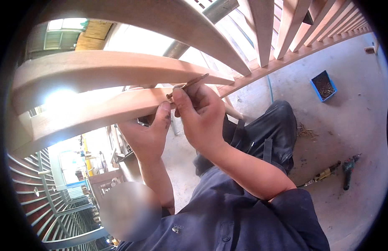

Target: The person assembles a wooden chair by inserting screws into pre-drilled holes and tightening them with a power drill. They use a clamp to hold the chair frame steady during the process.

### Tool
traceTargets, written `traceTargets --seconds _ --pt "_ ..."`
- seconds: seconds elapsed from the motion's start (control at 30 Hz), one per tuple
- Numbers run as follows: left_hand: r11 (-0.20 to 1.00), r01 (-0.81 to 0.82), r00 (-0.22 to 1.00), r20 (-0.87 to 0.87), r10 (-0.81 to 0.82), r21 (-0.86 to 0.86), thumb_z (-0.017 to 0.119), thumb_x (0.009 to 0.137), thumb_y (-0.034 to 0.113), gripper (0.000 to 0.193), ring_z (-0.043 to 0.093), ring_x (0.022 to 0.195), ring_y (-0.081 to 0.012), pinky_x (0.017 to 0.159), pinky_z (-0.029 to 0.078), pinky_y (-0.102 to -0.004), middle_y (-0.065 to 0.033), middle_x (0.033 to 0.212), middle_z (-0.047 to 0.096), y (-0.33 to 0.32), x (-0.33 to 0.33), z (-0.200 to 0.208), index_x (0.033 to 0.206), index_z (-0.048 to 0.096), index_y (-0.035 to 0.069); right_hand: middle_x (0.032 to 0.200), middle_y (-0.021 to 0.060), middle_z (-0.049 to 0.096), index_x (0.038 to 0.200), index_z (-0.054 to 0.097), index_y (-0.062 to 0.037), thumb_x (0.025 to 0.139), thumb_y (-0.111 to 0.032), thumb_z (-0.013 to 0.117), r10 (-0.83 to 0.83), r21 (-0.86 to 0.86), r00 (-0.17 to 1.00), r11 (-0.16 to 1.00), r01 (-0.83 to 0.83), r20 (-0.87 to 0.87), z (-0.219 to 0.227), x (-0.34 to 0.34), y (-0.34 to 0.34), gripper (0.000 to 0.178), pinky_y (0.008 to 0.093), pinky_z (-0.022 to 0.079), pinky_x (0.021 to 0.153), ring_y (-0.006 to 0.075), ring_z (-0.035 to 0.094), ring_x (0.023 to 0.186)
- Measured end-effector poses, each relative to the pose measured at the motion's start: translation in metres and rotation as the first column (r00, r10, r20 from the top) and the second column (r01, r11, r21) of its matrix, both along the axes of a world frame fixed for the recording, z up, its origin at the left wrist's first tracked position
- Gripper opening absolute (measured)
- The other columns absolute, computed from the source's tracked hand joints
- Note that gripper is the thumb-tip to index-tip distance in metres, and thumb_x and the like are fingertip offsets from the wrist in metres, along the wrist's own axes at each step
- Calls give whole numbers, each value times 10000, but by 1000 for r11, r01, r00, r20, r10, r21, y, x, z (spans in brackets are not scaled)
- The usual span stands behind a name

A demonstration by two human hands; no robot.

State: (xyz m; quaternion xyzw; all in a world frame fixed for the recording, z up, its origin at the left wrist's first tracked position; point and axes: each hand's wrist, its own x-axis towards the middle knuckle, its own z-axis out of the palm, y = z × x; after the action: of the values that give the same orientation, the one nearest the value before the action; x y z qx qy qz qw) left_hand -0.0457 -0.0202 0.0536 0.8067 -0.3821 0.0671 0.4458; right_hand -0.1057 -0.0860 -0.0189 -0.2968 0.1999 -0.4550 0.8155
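Observation:
My right hand (202, 115) is closed in a pinch around brownish screws (196, 80). One thin end points up and to the right past the fingers, and a screw head shows by the thumb. The fingers are close against the near wooden slat (97, 109). My left hand (146, 136) is wrapped around that slat from below, its thumb pressed on the slat's face near the screw head. Its other fingers are mostly hidden behind the wood. A small dark shiny thing shows below the slat beside the left palm; its kind cannot be made out.
More curved slats (93, 71) run above, joined to a long wooden rail (281, 62). On the floor at right stand a blue box (323, 85) of screws, a loose pile of screws (306, 130), a green drill (348, 171) and a yellow-black power tool (323, 175). Metal racks (56, 205) are at lower left.

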Motion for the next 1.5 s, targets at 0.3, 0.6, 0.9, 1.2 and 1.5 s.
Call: traceTargets --seconds 0.3,0.6,0.9,1.2,1.5 --pt "985 100 983 140 -119 137 748 706 -26 608 666 926 -198 762 543 -305 -163 1164 632 12 13 3 1278 546 -64 746 44 648 847 593 16 944 -187 736 -34 7 999 999 34 -38 3 5 0 267 236 472 611 61 579 693" --pt "963 162 971 142 -195 216 715 728 -38 685 602 832 -112 744 514 -264 -130 1176 614 11 10 8 1369 474 -52 765 49 656 885 602 25 965 -209 715 -16 -24 998 1000 14 -64 8 -1 -2 272 238 477 612 65 581 686" --pt "981 124 940 298 -165 152 803 644 56 639 695 955 -295 830 541 -384 -162 1067 674 13 17 2 1238 576 -6 839 80 673 947 606 53 999 -159 645 27 -107 989 993 -42 -143 13 -6 -1 221 244 490 658 81 605 757" --pt "984 112 928 368 -53 -141 844 700 38 654 627 1104 -292 934 500 -396 -164 1157 628 22 9 -14 1264 520 -35 790 37 662 975 662 41 984 -189 678 -18 -141 992 990 0 -126 13 -6 0 231 221 454 592 75 580 656" --pt "854 241 346 -781 -520 -461 637 991 210 505 603 608 -116 546 474 -251 -98 949 681 28 -44 -8 1360 495 -103 877 47 692 973 691 30 951 -142 706 -2 -233 995 972 -21 -97 0 -9 -6 173 230 489 708 77 602 797"
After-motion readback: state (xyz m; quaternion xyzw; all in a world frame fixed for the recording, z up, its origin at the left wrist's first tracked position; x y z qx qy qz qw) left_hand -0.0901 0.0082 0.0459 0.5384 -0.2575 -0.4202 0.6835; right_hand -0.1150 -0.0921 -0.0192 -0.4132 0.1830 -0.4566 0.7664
